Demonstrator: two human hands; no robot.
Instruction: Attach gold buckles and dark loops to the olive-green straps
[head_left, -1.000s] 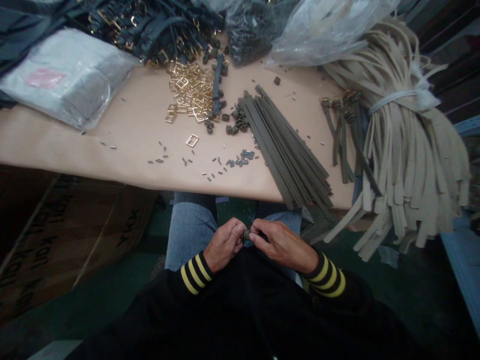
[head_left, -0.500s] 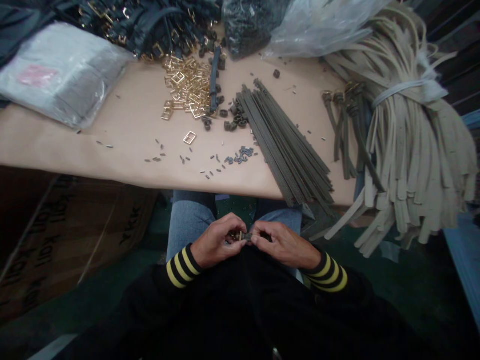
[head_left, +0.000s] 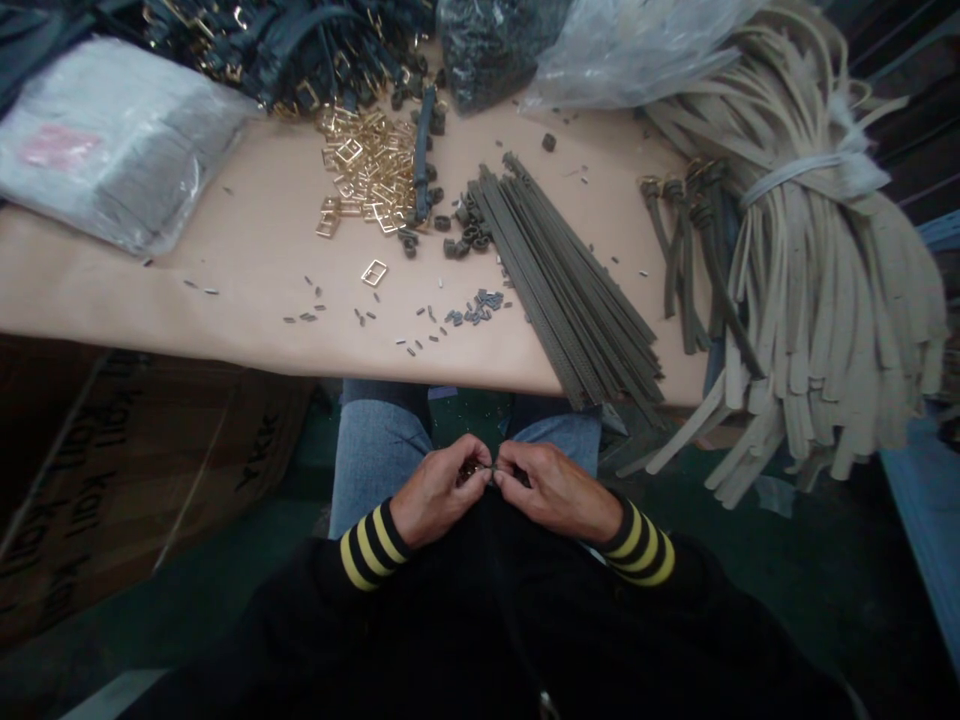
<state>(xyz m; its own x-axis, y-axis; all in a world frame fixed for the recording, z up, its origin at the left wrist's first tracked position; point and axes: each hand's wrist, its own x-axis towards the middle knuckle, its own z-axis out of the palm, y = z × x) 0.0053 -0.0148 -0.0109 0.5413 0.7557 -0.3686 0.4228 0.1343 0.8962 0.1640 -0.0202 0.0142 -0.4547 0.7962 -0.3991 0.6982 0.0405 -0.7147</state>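
Your tan paper-covered desk (head_left: 187,240) spans the view at 12 o'clock from your lap. A heap of gold rectangular metal buckles (head_left: 367,170) lies near 12 o'clock, long olive webbing strips (head_left: 562,280) near 1 o'clock, and a tied bundle of beige flat straps (head_left: 825,300) near 2 o'clock. Your left hand (head_left: 439,490) and right hand (head_left: 555,490) are closed narrowly, pinching a small gold metal buckle (head_left: 472,468) between them, over your lap and below the desk's near edge.

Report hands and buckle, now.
Left hand and right hand pinching small buckle above lap. Table ahead, hands apart from it.
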